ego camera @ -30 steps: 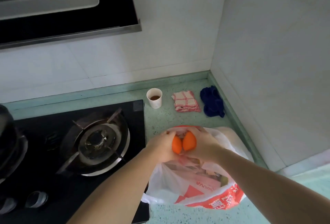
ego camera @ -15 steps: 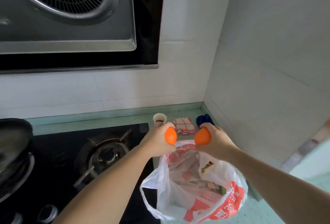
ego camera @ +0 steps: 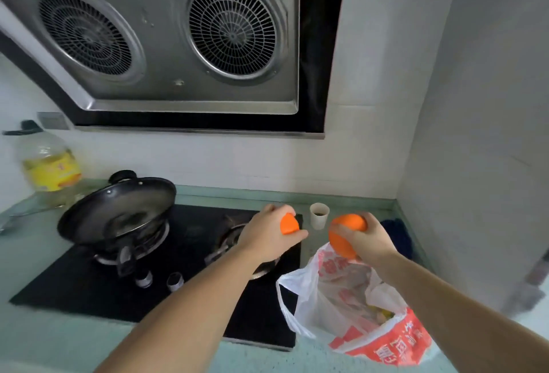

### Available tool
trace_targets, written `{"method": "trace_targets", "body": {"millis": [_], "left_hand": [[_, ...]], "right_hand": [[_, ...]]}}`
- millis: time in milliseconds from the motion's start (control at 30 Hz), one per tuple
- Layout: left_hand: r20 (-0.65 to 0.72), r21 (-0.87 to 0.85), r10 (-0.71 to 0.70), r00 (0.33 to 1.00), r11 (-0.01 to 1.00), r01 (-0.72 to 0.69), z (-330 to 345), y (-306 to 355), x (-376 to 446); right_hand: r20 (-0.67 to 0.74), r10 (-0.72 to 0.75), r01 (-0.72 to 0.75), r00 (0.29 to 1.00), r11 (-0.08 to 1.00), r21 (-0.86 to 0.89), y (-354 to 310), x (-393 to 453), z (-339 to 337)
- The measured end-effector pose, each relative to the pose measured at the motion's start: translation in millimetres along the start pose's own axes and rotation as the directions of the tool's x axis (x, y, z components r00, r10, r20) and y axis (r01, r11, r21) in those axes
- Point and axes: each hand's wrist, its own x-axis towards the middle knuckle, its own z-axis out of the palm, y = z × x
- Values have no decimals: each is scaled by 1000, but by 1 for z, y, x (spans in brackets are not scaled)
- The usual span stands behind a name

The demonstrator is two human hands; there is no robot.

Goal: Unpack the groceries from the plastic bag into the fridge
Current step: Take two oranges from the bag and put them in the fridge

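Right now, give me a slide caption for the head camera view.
Each hand, left hand and right hand, holds an orange above the plastic bag beside the stove.

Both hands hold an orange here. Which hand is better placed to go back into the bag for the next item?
Right, probably. The right hand holds its orange directly over the bag mouth; the left hand with its orange is over the stove. Either must first unload.
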Motion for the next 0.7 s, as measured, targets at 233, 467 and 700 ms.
{"method": "trace_targets", "body": {"millis": [233, 467, 700], "left_hand": [[-104, 222, -49, 993, 973, 71, -36, 33, -96], [-275, 244, -161, 948, 942, 231, -96, 8, -205], [-471, 181, -313, 825, 881, 438, -167, -48, -372]], "right_hand": [[183, -36, 8, 982, 989, 151, -4, -63, 1], [366, -132, 132, 921, 991, 26, -28, -127, 61], [607, -250, 306, 755, 952, 11, -54, -253, 165]]}}
